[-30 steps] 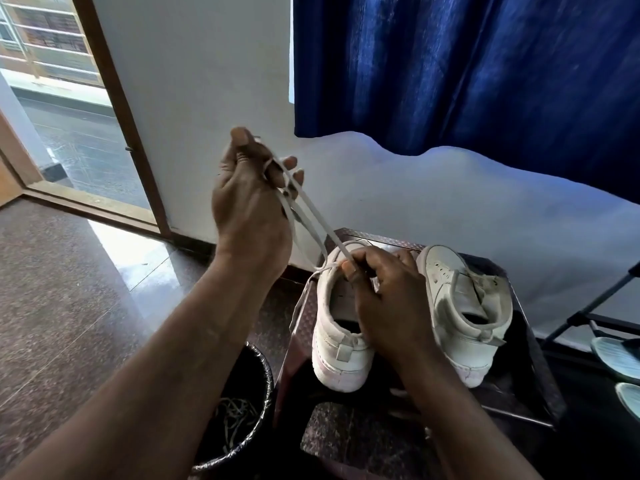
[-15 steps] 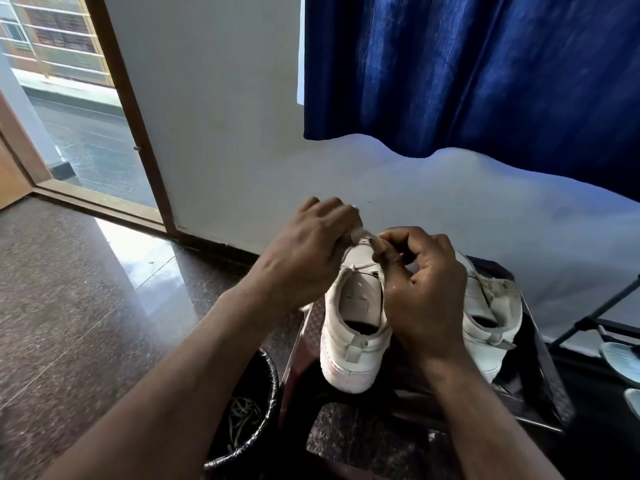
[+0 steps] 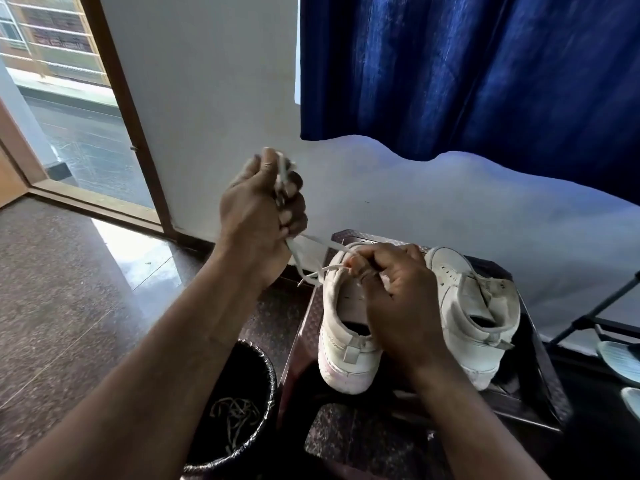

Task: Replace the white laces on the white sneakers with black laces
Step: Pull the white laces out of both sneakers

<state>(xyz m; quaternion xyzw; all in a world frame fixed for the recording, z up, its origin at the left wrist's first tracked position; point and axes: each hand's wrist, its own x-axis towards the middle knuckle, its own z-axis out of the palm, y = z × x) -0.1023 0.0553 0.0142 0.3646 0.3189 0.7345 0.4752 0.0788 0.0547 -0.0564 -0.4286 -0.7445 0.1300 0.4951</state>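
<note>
White sneakers (image 3: 346, 344) side by side, heels toward the camera, on a dark embossed stool (image 3: 303, 341) set against a pale wall (image 3: 214, 98). Speckled polished stone floor (image 3: 62, 289) underneath, bright with glare near an open doorway with a brown frame (image 3: 130, 109); deep blue curtain (image 3: 467, 71) hanging over the wall above the stool. Just left of the stool, a bin with a black liner (image 3: 258, 362), loose pale strands (image 3: 232, 420) lying in its bottom. At the far right, a dark metal rack (image 3: 602, 306) with pale slippers (image 3: 620, 362) on it. Left-side sneaker (image 3: 341, 306) partly hidden behind the right hand (image 3: 398, 292), fingers curled and pinching the white lace (image 3: 313, 242) at the eyelets; right-side sneaker (image 3: 474, 323) just right of that hand, tongue slack, lacing too unclear to tell. Left hand (image 3: 258, 209) raised above and left of the shoes, clenched round a bunched length of the same lace, strands running down from the fist to the shoe. Half a second ago, both hands together at the eyelets of that shoe; now the left hand lifted away up and to the left, the right hand kept low at the shoe, sneakers and bin in the same places.
</note>
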